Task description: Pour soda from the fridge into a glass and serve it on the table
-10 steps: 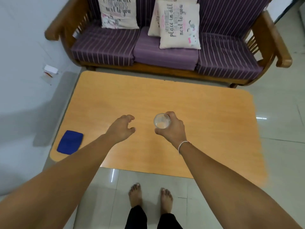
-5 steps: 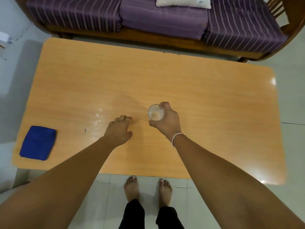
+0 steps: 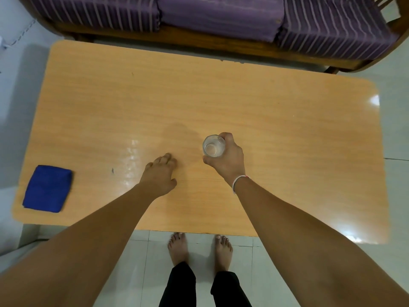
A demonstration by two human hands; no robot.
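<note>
Holding glass [image 3: 213, 146] in right hand [image 3: 228, 160] over mid table [image 3: 287, 134], a bit right of centre, nearer the near edge than the far one. Fingers wrapped round the side wall from the right, thumb on the near side, rim left clear, likely to keep it upright and level for setting down. Cannot tell if the base touches the wood yet or sits just above. Left hand [image 3: 160, 173] empty, just left of glass, apart from it, fingers loosely curled and a little spread, low over the top; probably kept close to steady or balance, contact with table unclear.

Glass clear, round, seen almost straight down the mouth. Pale, near-colourless liquid inside with a faint tan patch at the bottom; fill level hard to judge from this angle. No spill or drips seen around it.

Blue cloth [image 3: 47, 189] flat at near left corner of table, well apart from glass. Sofa [image 3: 221, 16] along the far side. Bare feet on tiles at the near edge.

Judged as the last step, serving; release not yet done.
</note>
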